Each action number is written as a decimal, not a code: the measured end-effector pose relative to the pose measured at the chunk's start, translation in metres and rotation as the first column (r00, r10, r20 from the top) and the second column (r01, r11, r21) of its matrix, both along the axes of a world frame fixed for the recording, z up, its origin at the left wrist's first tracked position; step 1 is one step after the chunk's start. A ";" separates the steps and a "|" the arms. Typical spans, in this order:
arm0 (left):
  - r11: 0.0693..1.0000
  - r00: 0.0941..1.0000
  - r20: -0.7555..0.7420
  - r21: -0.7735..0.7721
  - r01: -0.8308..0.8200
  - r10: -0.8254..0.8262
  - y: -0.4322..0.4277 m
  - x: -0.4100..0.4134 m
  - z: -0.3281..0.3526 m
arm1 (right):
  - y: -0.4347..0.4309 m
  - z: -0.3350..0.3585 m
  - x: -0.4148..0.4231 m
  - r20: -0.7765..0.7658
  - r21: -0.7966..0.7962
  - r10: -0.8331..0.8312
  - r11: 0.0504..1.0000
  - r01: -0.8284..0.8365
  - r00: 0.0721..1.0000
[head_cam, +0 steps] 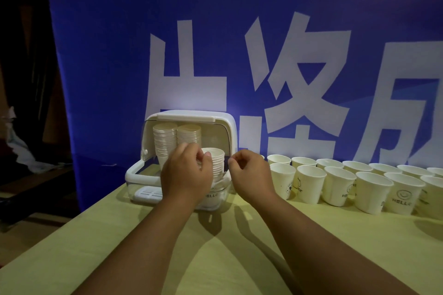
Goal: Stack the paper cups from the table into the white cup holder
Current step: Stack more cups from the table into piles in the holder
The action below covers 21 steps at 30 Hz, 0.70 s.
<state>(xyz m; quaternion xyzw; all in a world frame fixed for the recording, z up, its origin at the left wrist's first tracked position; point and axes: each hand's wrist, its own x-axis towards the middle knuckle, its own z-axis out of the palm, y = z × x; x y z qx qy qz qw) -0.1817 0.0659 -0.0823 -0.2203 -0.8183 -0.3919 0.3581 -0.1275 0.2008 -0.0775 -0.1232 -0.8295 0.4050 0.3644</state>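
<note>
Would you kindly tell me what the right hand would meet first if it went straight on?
The right hand would likely meet the short cup stack in the white cup holder; depth is unclear.

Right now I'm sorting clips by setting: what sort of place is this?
Probably an event or exhibition stand's drinks table: a large blue banner with big white characters hangs behind, rows of paper cups stand on the table, and a white cup holder is part filled.
</note>
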 end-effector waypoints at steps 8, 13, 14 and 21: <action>0.972 0.962 0.213 -0.123 0.201 -0.172 0.040 0.054 0.011 | 0.049 0.010 0.072 -0.023 0.051 -0.120 0.991 0.121 0.993; 0.949 0.942 0.259 -0.174 0.263 -0.213 0.077 0.097 0.016 | 0.099 0.009 0.133 0.000 0.090 -0.223 0.971 0.222 0.975; 0.942 0.935 0.268 -0.176 0.285 -0.232 0.087 0.106 0.016 | 0.110 0.008 0.145 0.000 0.100 -0.248 0.964 0.247 0.969; 0.874 0.875 0.315 -0.207 0.441 -0.367 0.171 0.163 0.009 | 0.189 -0.008 0.219 0.030 0.119 -0.393 0.914 0.387 0.919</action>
